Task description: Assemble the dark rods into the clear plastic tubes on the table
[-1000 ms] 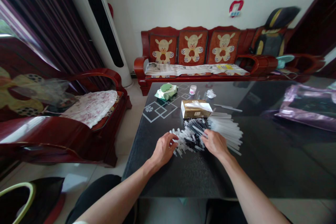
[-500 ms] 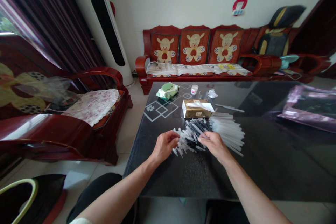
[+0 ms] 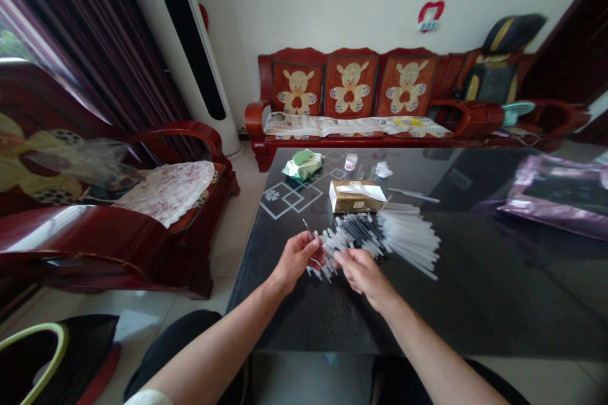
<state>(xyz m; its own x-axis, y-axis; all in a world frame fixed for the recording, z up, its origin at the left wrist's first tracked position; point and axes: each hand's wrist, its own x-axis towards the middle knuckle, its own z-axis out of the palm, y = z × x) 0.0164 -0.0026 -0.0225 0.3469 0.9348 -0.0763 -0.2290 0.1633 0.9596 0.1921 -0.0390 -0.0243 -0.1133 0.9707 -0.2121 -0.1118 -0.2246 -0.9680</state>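
My left hand (image 3: 298,261) is closed on a thin pen-like stick (image 3: 306,225), whose pointed tip sticks up past the fingers. Close by on the right, my right hand (image 3: 361,273) is closed in a pinch, and what it holds is too small and hidden to make out. Under and between the hands lie many short whitish plastic pieces (image 3: 335,240). Behind my right hand is a heap of dark thin sticks (image 3: 358,226). Long translucent plastic tubes (image 3: 412,237) fan out to the right of that heap.
A gold tissue box (image 3: 357,204) stands behind the heaps on the black table (image 3: 427,323). Farther back are a green wipes pack (image 3: 304,166), a small white jar (image 3: 351,162) and crumpled tissue (image 3: 383,169). A purple plastic bag (image 3: 527,196) lies at the right.
My right hand has moved left, from the dark sticks to beside my left hand. A pointed stick tip now shows above my left fingers.
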